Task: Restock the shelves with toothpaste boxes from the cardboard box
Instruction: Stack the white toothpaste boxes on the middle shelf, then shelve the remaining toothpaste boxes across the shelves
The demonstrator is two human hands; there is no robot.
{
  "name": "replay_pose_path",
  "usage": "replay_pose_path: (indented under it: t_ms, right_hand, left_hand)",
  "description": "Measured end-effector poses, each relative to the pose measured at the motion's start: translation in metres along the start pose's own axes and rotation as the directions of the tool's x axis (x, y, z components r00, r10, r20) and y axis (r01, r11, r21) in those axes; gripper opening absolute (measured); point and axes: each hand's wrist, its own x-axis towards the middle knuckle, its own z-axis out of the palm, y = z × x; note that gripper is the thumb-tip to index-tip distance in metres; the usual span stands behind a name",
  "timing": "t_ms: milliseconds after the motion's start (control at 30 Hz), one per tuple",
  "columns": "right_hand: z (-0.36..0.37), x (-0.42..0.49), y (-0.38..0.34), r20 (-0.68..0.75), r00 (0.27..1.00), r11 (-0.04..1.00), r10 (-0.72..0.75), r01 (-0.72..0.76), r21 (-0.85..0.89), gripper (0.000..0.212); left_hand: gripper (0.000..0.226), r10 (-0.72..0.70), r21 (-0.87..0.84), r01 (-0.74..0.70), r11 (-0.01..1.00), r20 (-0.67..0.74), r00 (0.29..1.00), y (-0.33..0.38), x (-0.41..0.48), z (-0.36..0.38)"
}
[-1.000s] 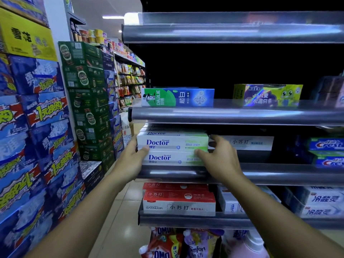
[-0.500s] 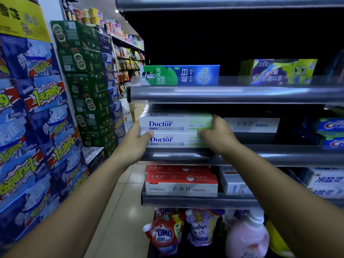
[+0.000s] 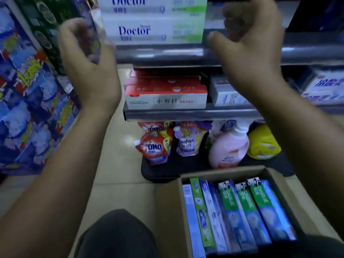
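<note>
Right now our fingers (image 3: 240, 17) are loosely curled and blurred, closed on nothing. The left hand (image 3: 87, 58) and the right hand (image 3: 247, 53) both hang free in the air, one on each side of the two white boxes (image 3: 154, 28) stacked at the front lip of the shelf (image 3: 158, 53), and neither touches them. We judge that stack to be set, so we are between placements. The stock waiting to go up is the toothpaste boxes (image 3: 242, 211), green and blue, standing on edge in a tight row inside the open cardboard box (image 3: 223, 172) on the floor, low to our right. The next move calls for dropping a hand into that row, pinching a box by its narrow top edge and drawing it straight up, since the neighbours look closely packed. Then we need a shelf spot that matches its brand.
</note>
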Motion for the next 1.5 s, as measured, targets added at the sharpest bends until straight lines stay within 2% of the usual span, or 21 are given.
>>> replay_pose_path:
  t_ms: [33, 100, 167, 233, 333, 433, 533, 600, 667, 700, 733, 833, 900, 1000, 1133, 1200, 1267, 1333, 1433, 1500]
  right_hand:
    - [-0.005, -0.015, 0.008, 0.008, 1.000, 1.000, 0.021, -0.021, 0.016, 0.048]
    - [-0.013, -0.045, 0.026, 0.052, 0.995, 0.995, 0.085, -0.087, 0.056, 0.049]
    - [-0.018, -0.075, 0.046, 0.108, 0.979, 0.982, 0.173, -0.179, 0.054, 0.047]
    - [-0.021, -0.104, 0.067, 0.156, 0.950, 0.959, 0.270, -0.280, 0.044, 0.042]
    - [-0.026, -0.143, 0.099, 0.215, 0.889, 0.909, 0.405, -0.416, 0.006, 0.041]
    - [-0.033, -0.168, 0.126, 0.234, 0.828, 0.852, 0.509, -0.523, -0.002, 0.039]
    - [-0.044, -0.192, 0.146, 0.217, 0.775, 0.789, 0.593, -0.613, 0.032, 0.036]
    - [-0.052, -0.205, 0.159, 0.205, 0.731, 0.738, 0.651, -0.672, 0.056, 0.036]
    - [-0.059, -0.208, 0.169, 0.183, 0.689, 0.693, 0.701, -0.719, 0.056, 0.035]
    - [-0.062, -0.206, 0.172, 0.170, 0.669, 0.666, 0.723, -0.741, 0.086, 0.034]
    - [-0.065, -0.203, 0.173, 0.154, 0.657, 0.644, 0.738, -0.754, 0.129, 0.032]
    - [-0.073, -0.198, 0.172, 0.145, 0.653, 0.626, 0.743, -0.756, 0.192, 0.028]
    - [-0.076, -0.203, 0.172, 0.172, 0.638, 0.617, 0.750, -0.769, 0.165, 0.027]
    - [-0.078, -0.211, 0.174, 0.231, 0.573, 0.569, 0.786, -0.817, 0.092, 0.030]
    - [-0.080, -0.214, 0.174, 0.292, 0.525, 0.538, 0.800, -0.842, 0.042, 0.031]
    - [-0.083, -0.212, 0.173, 0.304, 0.516, 0.522, 0.801, -0.850, 0.068, 0.026]
    - [-0.086, -0.210, 0.174, 0.319, 0.509, 0.520, 0.800, -0.852, 0.055, 0.019]
    - [-0.086, -0.208, 0.175, 0.350, 0.501, 0.526, 0.792, -0.850, 0.027, 0.015]
    - [-0.083, -0.206, 0.176, 0.407, 0.489, 0.505, 0.771, -0.860, 0.075, 0.003]
    - [-0.081, -0.203, 0.177, 0.411, 0.524, 0.540, 0.746, -0.837, 0.087, 0.011]
  left_hand:
    - [0.029, 0.018, -0.006, -0.018, 1.000, 0.024, 1.000, 0.001, -0.026, 0.000]
    - [0.034, -0.037, -0.025, 0.042, 0.999, 0.178, 0.983, 0.001, -0.081, 0.004]
    - [0.036, -0.154, 0.003, 0.168, 0.986, 0.416, 0.896, -0.006, -0.135, 0.013]
    - [0.035, -0.259, 0.106, 0.253, 0.962, 0.654, 0.711, -0.020, -0.182, 0.022]
    - [0.036, -0.322, 0.273, 0.180, 0.945, 0.867, 0.381, -0.044, -0.236, 0.027]
    - [0.048, -0.303, 0.311, -0.021, 0.950, 0.937, 0.172, -0.063, -0.265, 0.027]
    - [0.070, -0.260, 0.241, -0.258, 0.936, 0.965, -0.040, -0.075, -0.279, 0.028]
    - [0.079, -0.280, 0.204, -0.360, 0.911, 0.944, -0.174, -0.081, -0.286, 0.026]
    - [0.077, -0.313, 0.159, -0.455, 0.876, 0.906, -0.285, -0.085, -0.293, 0.022]
    - [0.075, -0.325, 0.142, -0.488, 0.861, 0.892, -0.314, -0.086, -0.296, 0.020]
    - [0.074, -0.327, 0.134, -0.502, 0.854, 0.890, -0.319, -0.087, -0.297, 0.019]
    - [0.066, -0.279, 0.115, -0.502, 0.857, 0.923, -0.265, -0.084, -0.299, 0.019]
    - [0.058, -0.224, 0.087, -0.483, 0.871, 0.946, -0.233, -0.083, -0.299, 0.021]
    - [0.051, -0.161, 0.059, -0.433, 0.900, 0.966, -0.203, -0.086, -0.297, 0.022]
    - [0.049, -0.188, 0.064, -0.383, 0.921, 0.937, -0.296, -0.088, -0.289, 0.020]
    - [0.044, -0.186, 0.081, -0.321, 0.943, 0.933, -0.309, -0.083, -0.281, 0.020]
    - [0.034, -0.211, 0.167, -0.172, 0.971, 0.937, -0.279, -0.075, -0.265, 0.020]
    - [0.028, -0.262, 0.291, 0.117, 0.950, 0.941, -0.216, -0.068, -0.245, 0.019]
    - [0.024, -0.325, 0.328, 0.406, 0.853, 0.942, -0.078, -0.061, -0.224, 0.017]
    - [0.024, -0.380, 0.324, 0.577, 0.750, 0.925, -0.025, -0.055, -0.219, 0.019]
